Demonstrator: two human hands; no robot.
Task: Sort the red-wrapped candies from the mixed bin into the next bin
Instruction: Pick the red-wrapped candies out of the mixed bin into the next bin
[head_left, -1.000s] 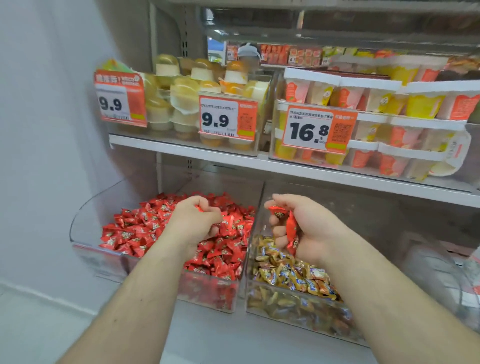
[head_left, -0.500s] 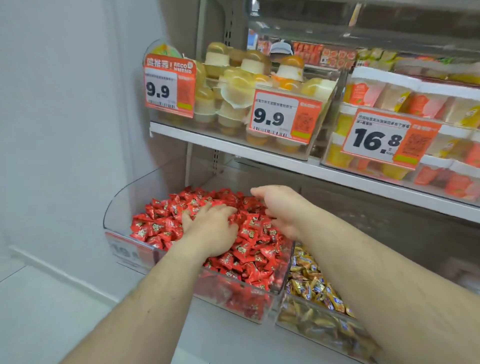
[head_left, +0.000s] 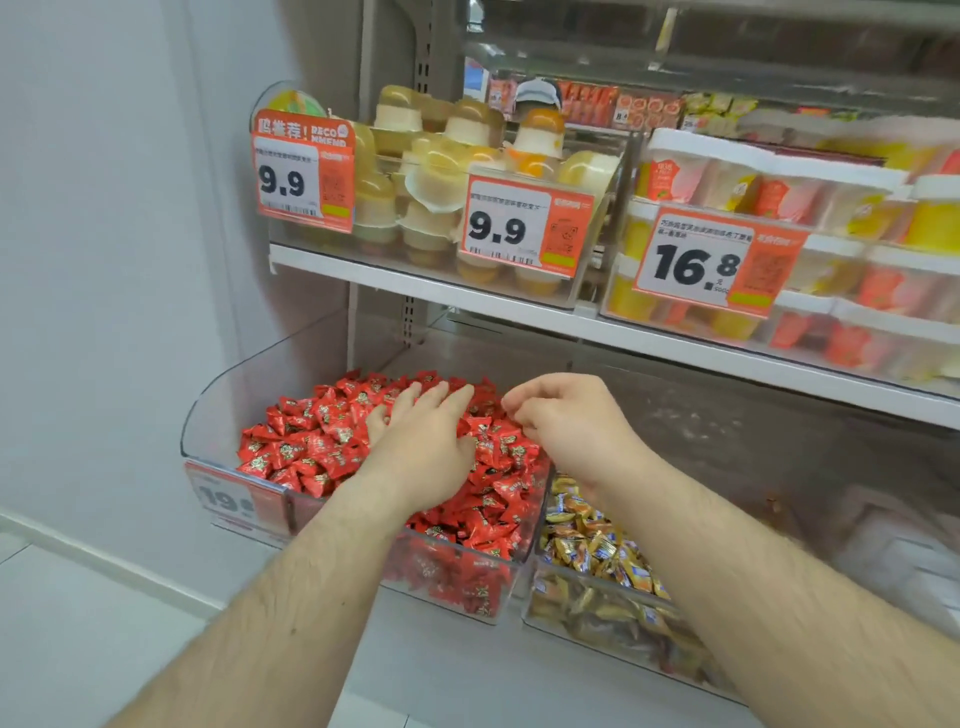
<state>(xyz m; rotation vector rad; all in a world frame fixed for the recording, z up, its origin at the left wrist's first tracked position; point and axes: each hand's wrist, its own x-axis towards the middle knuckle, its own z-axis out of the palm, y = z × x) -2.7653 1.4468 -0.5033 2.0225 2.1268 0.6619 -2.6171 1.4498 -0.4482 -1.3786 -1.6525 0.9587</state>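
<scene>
Both of the person's hands are over the clear bin (head_left: 208, 415) heaped with red-wrapped candies (head_left: 311, 441), and I take that bin as my landmark. The left hand (head_left: 421, 447) lies palm down on the heap near the bin's middle, fingers straight and a little spread, pressing on the wrappers and gripping nothing. The right hand (head_left: 566, 421) hovers over the bin's right-hand rear corner, close beside the left but not touching it; its fingers are loosely curled toward the thumb, and from where I stand I cannot tell whether a candy is pinched between the tips or whether they hold nothing. Red candies show all around the left hand, and more press against the bin's front wall below the wrist. Just to the right of that bin sits the mixed bin (head_left: 571, 623), holding gold and orange wrapped sweets (head_left: 597, 551); the right forearm crosses over it and hides much of its contents, and I can make out no red wrapper there. A price label (head_left: 234, 499) on the red bin's front left corner is blurred, only partly readable. Above the bin, a shelf (head_left: 415, 280) carries jelly cups (head_left: 431, 182) behind orange tags reading 9.9 (head_left: 524, 223) and 16.8 (head_left: 711, 265); its right end smears with blur and runs out of view.
</scene>
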